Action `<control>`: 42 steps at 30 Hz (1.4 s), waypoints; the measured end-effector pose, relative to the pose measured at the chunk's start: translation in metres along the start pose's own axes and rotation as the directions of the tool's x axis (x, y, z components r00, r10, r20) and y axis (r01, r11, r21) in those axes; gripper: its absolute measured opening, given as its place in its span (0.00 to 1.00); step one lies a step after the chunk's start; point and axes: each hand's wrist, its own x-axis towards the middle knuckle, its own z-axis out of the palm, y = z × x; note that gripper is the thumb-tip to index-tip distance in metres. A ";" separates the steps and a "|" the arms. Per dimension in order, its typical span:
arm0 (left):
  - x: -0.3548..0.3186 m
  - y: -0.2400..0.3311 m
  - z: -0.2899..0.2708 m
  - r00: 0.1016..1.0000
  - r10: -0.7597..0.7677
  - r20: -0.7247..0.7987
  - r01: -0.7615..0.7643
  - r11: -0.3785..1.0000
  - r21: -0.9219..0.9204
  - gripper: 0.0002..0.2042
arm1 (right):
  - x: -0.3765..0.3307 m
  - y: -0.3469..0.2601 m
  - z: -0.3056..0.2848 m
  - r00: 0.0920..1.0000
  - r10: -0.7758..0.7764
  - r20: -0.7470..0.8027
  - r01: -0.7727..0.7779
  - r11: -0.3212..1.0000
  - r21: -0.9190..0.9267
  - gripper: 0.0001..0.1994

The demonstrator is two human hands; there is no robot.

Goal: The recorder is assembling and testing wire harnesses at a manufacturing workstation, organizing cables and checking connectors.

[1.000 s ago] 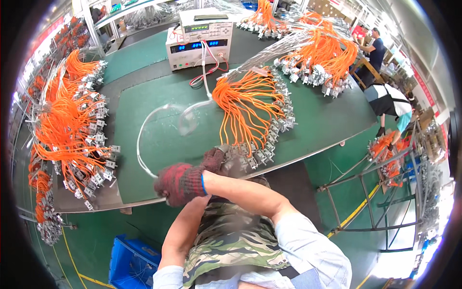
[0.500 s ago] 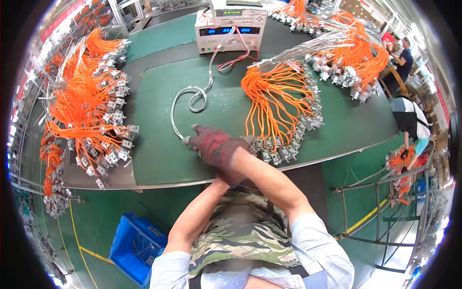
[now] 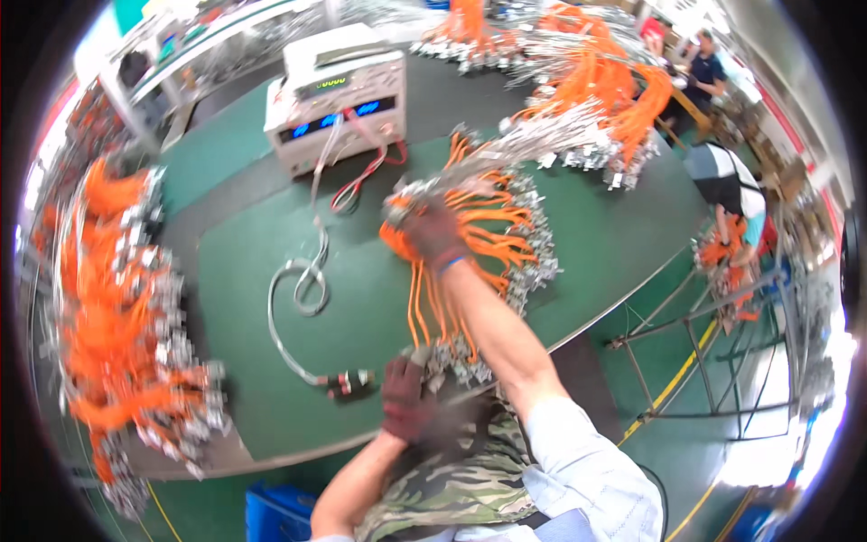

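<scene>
Gloved in dark red, my right hand (image 3: 433,233) is closed over the gathered end of a bundle of orange cables (image 3: 492,217) on the green table. The cables fan out toward grey metal connectors (image 3: 539,244). My left hand (image 3: 404,397), in a matching glove, is at the table's front edge beside the nearest connectors (image 3: 442,361); blur hides whether its fingers grip one. Left of it lies the tip of a white test lead (image 3: 348,383), with red and dark parts. The lead loops back to a white bench instrument (image 3: 339,113) with lit displays.
Piles of orange cables (image 3: 117,307) line the table's left side, and another pile (image 3: 587,81) lies at the back right. A blue bin (image 3: 275,513) stands below the front edge. To the right are a metal frame (image 3: 704,352) and a bending person (image 3: 731,185).
My hands have parted: the right has moved up onto the cable bundle, the left is near the front edge. The test lead's tip now lies free on the table. The view has turned.
</scene>
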 end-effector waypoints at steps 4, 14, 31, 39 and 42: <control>-0.005 -0.006 0.008 0.999 0.008 0.052 -0.010 0.999 0.037 0.28 | 0.021 0.072 0.033 0.984 0.133 -0.115 -0.124 0.988 0.088 0.07; 0.083 0.059 0.012 0.669 0.539 0.512 -0.268 0.817 -0.510 0.36 | 0.042 -0.099 -0.137 0.975 0.178 0.133 -0.216 0.623 0.752 0.08; 0.145 0.059 0.125 0.508 -0.127 0.852 0.484 0.860 -0.160 0.25 | 0.111 -0.277 -0.592 0.913 0.340 -0.228 -0.356 0.384 -0.852 0.18; 0.135 0.062 0.152 0.642 -0.343 0.686 0.591 0.791 -0.157 0.22 | 0.271 -0.239 -0.652 0.984 0.099 -0.147 -0.141 -0.058 -0.988 0.18; 0.143 0.087 0.142 0.575 -0.453 0.681 0.684 0.723 -0.097 0.21 | 0.344 -0.193 -0.661 0.985 0.074 -0.159 -0.156 -0.041 -0.987 0.23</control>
